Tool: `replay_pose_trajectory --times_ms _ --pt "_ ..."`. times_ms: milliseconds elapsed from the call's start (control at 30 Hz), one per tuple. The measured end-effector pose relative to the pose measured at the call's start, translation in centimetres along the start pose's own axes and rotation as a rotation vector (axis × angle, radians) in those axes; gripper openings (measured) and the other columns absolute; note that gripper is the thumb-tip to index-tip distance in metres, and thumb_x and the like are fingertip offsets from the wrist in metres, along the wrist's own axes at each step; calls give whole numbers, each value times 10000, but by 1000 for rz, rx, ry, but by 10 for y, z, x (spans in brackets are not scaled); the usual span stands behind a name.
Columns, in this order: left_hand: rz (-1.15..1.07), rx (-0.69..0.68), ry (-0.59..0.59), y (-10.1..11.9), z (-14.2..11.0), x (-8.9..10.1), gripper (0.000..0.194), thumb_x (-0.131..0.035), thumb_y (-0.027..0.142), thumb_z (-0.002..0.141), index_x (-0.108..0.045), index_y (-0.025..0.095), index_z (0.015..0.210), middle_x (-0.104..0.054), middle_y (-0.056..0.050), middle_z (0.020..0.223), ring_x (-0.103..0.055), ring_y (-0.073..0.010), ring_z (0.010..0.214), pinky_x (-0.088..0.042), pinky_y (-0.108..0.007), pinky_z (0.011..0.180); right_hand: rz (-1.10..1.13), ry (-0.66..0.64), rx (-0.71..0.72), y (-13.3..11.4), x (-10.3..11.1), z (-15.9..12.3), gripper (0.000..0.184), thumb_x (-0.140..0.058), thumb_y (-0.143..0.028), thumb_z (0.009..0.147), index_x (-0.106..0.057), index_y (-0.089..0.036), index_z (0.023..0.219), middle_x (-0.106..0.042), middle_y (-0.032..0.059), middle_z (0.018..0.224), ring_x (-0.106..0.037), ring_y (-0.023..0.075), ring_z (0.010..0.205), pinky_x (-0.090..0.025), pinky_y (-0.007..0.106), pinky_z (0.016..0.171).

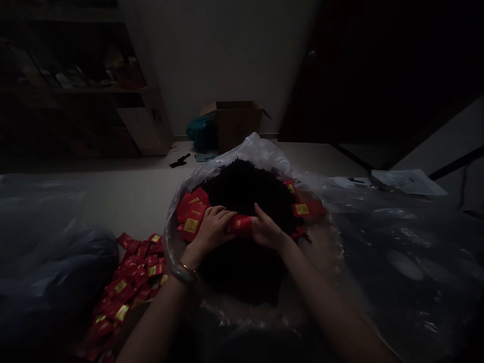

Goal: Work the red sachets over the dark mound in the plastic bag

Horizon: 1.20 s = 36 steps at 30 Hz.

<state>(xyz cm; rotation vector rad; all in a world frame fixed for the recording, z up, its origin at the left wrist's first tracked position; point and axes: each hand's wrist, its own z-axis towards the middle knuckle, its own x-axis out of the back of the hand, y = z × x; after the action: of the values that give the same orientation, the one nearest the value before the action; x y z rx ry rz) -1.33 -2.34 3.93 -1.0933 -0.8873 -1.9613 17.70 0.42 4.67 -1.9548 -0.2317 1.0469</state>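
Observation:
Between my two hands lies a red packet (242, 224) with small gold print, held level over a dark heap of loose, leafy-looking stuff (245, 186). My left hand (214, 227) wraps its fingers over the packet's left end. The right end is gripped by my right hand (268, 229), its thumb pointing up. The heap sits in a clear plastic bag (260, 146) spread wide open. More red packets with gold squares (190, 225) rest at the heap's left side, and others (302, 208) at its right. What lies under my palms is hidden.
Many loose red packets (138, 275) are piled at the lower left, outside the bag. Plastic-covered dark bundles (56, 282) flank both sides. An open cardboard box (240, 123) and a teal bag (202, 133) stand by the wall. Shelves (75, 91) are at the left.

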Motion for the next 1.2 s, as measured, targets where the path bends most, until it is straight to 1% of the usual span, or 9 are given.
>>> replay_pose_trajectory --times_ms 233,400,567,700,767,867,967,1067,1200 --pt "81 32 -86 4 -1 2 515 -748 279 674 -573 215 1155 -676 -74 1091 -489 -303 1028 -372 -452 879 -25 46 32 2 -7 5 721 -157 -625 926 -681 -133 860 -709 82 799 -645 195 865 -447 317 860" --pt "16 -12 -115 4 -2 -7 483 -724 183 684 -559 185 1138 -662 -65 1092 -503 -250 947 -438 -373 840 -8 100 15 5 -9 8 704 -122 -568 951 -672 -143 843 -710 81 793 -654 192 869 -459 319 858" --pt "-40 162 -48 -2 -1 -8 473 -720 174 679 -579 178 1130 -665 -69 1054 -530 -248 954 -468 -351 808 -13 162 17 -10 3 -2 705 -122 -591 937 -657 -135 976 -723 124 921 -669 206 897 -456 369 877" --pt "-112 340 -6 -9 1 -3 529 -754 170 633 -592 171 1137 -666 -72 1028 -566 -242 933 -482 -347 804 -50 297 147 -18 20 -4 565 -201 -543 942 -625 -183 1040 -713 115 996 -671 212 924 -473 407 863" --pt "-144 387 16 -12 1 -2 530 -763 170 621 -601 175 1125 -668 -67 1027 -573 -241 946 -481 -348 822 -211 403 208 -11 26 2 455 -306 -511 925 -617 -195 1028 -704 111 1007 -666 218 924 -488 418 848" --pt "-180 411 54 -15 1 -2 498 -773 201 620 -616 184 1092 -674 -57 985 -585 -233 922 -486 -337 796 -719 460 264 10 26 13 377 -538 -435 822 -598 -198 1109 -651 125 1137 -616 251 1027 -465 454 902" --pt "-196 412 71 -16 1 -2 466 -776 239 629 -628 182 1068 -677 -57 961 -592 -229 891 -487 -331 768 -1336 237 247 32 15 17 739 -704 -370 686 -437 -206 1355 -427 156 1424 -389 317 1302 -306 510 1052" --pt "-196 424 70 -14 1 -2 481 -783 264 626 -631 172 1072 -677 -67 963 -597 -234 895 -485 -334 777 -1769 188 73 41 2 14 961 -779 -412 604 -332 -210 1431 -252 170 1518 -197 398 1373 -231 580 1056" --pt "-198 411 61 -13 1 -3 471 -776 281 637 -628 174 1072 -683 -65 968 -601 -233 892 -484 -327 762 -2000 244 49 35 -11 7 749 -757 -392 645 -488 -228 1324 -437 154 1374 -421 358 1188 -391 487 940"
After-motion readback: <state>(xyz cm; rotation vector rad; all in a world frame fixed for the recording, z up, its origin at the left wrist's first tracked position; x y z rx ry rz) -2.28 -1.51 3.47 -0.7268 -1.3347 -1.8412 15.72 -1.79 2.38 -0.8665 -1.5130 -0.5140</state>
